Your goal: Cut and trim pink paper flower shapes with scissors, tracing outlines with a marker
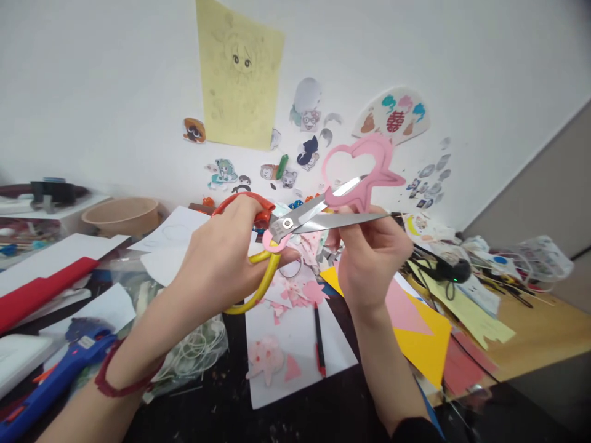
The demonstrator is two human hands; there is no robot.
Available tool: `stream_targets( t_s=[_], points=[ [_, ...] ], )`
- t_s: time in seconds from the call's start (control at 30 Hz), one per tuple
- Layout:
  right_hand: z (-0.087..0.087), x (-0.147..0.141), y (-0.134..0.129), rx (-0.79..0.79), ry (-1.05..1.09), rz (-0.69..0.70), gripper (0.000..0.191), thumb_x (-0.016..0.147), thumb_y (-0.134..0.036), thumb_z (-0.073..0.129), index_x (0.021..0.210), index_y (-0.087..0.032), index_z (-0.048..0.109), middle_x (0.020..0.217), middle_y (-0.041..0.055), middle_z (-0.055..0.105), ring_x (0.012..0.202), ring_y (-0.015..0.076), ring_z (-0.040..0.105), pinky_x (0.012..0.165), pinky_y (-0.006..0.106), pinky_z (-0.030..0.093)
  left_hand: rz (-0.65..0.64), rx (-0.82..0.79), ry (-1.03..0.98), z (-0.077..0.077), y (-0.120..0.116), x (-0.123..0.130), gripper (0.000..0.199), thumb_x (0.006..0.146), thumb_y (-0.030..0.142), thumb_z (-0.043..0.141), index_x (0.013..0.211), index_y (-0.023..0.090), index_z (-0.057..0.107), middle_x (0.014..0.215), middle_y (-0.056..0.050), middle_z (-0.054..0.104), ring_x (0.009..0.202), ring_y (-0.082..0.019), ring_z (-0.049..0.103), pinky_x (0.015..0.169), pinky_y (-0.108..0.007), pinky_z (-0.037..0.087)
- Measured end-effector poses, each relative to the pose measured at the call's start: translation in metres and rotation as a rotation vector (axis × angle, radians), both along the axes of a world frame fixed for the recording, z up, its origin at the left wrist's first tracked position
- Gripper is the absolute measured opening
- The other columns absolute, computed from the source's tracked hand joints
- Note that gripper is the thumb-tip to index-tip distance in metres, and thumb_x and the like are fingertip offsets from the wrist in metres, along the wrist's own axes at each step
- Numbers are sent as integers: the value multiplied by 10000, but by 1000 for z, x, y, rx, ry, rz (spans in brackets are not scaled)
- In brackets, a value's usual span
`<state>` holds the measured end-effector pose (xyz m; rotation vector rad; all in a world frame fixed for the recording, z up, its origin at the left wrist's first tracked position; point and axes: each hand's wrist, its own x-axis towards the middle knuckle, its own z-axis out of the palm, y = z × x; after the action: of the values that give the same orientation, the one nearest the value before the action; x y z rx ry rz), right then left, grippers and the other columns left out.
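Observation:
My left hand [226,246] grips a pair of scissors [318,215] by their red and yellow handles, with the blades spread apart. A piece of pink paper [378,160], cut into an outline with a large opening in it, stands between and above the blades. The fingers of my right hand [372,252] pinch this paper at its lower edge. Below, a white sheet [302,366] lies on the dark table with pink scraps [293,289], a spotted pink cutout [266,357] and a black pen [319,338].
A blue glue gun [69,369] and a bag of white cords [198,344] lie to the left. Yellow paper [427,332] and a black cabled device [450,271] are at the right. Behind stands the wall with stickers and a yellow drawing [240,92].

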<state>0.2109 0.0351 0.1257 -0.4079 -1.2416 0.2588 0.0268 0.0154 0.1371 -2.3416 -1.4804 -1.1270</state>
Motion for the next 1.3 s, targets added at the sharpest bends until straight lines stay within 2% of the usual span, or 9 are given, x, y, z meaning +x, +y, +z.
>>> stream_targets(
  t_s=[0.3, 0.43, 0.57, 0.73, 0.9, 1.1, 1.3],
  points=[
    [-1, -4, -6, -20, -103, -83, 86, 805, -145, 714, 756, -207, 683, 585, -47, 599, 494, 103, 566, 485, 274, 487, -38, -48, -53, 2, 0, 2, 522, 802, 626, 607, 1085, 205, 486, 997, -69, 625, 838, -245, 588, 669, -354, 400],
    [-2, -2, -5, 12, -116, -45, 112, 807, -109, 705, 744, -200, 686, 625, -34, 625, 527, 109, 587, 503, 280, 489, -34, -65, -43, 2, 0, 2, 518, 810, 625, 598, 1095, 205, 494, 989, -70, 627, 838, -244, 590, 681, -355, 401],
    [-1, 3, -4, 31, -196, -97, 127, 808, -107, 701, 723, -200, 698, 611, -25, 628, 566, 122, 599, 532, 287, 481, -44, -74, -21, 2, -1, 0, 499, 815, 614, 598, 1097, 216, 491, 947, -55, 621, 819, -234, 587, 674, -343, 408],
    [1, 9, -4, 2, -249, -153, 97, 806, -157, 709, 725, -209, 700, 663, -7, 667, 626, 145, 635, 576, 309, 532, -64, -84, -29, 2, 0, 0, 485, 806, 577, 630, 1112, 225, 497, 933, -45, 620, 800, -224, 582, 671, -336, 419],
    [-1, 10, -4, 7, -254, -132, 76, 813, -175, 711, 752, -218, 724, 693, 0, 685, 630, 152, 640, 582, 325, 538, -66, -113, -40, 2, -1, 0, 507, 809, 615, 607, 1107, 222, 492, 943, -56, 624, 806, -234, 585, 678, -348, 430],
    [4, 15, -5, 53, -330, -103, 163, 794, -78, 702, 707, -215, 716, 688, -6, 680, 642, 146, 625, 587, 312, 511, -90, -124, -8, 5, -4, -2, 483, 810, 619, 601, 1059, 221, 488, 939, -54, 626, 781, -217, 573, 653, -334, 414],
    [9, 23, -5, 81, -403, -122, 157, 800, -119, 713, 675, -213, 706, 666, 0, 662, 629, 148, 597, 595, 321, 498, -104, -139, 4, 5, -5, -2, 504, 808, 686, 584, 995, 227, 497, 867, -36, 595, 712, -199, 544, 613, -316, 380]
  ],
)
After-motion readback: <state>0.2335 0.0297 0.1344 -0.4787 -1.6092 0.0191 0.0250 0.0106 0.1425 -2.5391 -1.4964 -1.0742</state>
